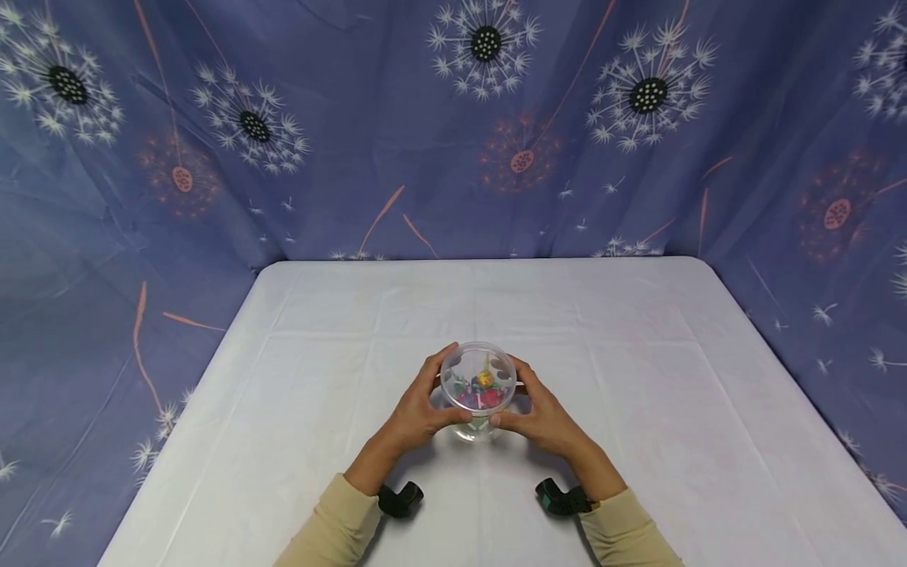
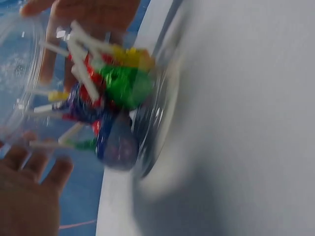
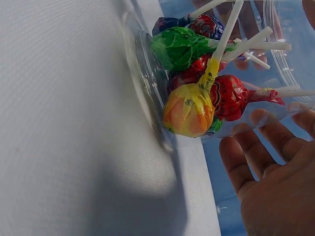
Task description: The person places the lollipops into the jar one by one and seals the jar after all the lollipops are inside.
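Note:
A clear plastic jar [image 1: 473,432] is in the middle of the near half of the table, between both hands. My left hand [image 1: 418,411] grips its left side, thumb in front and fingers round the far side. On the opposite side, my right hand [image 1: 544,416] holds it the same way. Wrapped lollipops with white sticks lie inside: a yellow-orange lollipop [image 3: 188,110], a red lollipop [image 3: 230,98] and a green lollipop [image 3: 177,49] in the right wrist view, and a dark blue lollipop [image 2: 118,145] in the left. Whether the jar's base touches the table cannot be told.
White cloth covers the table [image 1: 340,315]. Behind it and along both sides hangs a blue curtain [image 1: 397,142] with a dandelion print. Black wrist cameras are strapped on, one at the left wrist [image 1: 401,500] and one at the right wrist [image 1: 561,498].

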The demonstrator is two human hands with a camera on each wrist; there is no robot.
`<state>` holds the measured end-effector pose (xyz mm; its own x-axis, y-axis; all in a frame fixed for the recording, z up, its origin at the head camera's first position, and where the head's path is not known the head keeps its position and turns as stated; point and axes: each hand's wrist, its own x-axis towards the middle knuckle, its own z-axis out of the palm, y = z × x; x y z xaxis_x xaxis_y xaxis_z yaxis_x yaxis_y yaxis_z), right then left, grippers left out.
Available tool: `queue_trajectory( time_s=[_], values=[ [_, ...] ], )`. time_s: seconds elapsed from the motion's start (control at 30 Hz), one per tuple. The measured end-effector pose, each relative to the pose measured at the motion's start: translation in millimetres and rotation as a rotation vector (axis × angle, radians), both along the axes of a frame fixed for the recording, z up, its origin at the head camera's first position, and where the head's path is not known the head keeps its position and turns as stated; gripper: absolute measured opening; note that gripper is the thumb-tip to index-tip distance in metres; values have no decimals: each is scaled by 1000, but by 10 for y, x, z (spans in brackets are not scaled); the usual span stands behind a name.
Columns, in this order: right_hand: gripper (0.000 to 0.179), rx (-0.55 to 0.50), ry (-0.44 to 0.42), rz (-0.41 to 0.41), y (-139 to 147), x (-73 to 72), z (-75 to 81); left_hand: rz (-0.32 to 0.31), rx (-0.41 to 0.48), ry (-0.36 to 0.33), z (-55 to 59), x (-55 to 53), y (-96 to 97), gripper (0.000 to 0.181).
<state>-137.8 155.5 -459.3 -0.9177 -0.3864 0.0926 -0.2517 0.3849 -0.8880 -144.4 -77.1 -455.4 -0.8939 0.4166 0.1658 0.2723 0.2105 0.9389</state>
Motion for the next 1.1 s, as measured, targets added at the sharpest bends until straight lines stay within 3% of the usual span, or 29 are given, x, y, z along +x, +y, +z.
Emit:
queue_trajectory(
  time_s=[0.33,0.53,0.67,0.9,1.1],
  values=[
    [83,-38,19,49,-22,-20,13,-246,-89,-57,130,-247,-247,93],
    [84,-39,38,59,-31,-24,13,-300,-97,-107,166,-298,-299,98],
    [84,-21,29,42,-26,-21,3,-220,-20,-79,124,-183,-269,101],
    [83,-29,37,19,0,-12,-4,77,89,-10,75,119,-24,102],
    [83,-21,24,13,-1,11,0,180,89,-28,58,241,143,100]
  ],
)
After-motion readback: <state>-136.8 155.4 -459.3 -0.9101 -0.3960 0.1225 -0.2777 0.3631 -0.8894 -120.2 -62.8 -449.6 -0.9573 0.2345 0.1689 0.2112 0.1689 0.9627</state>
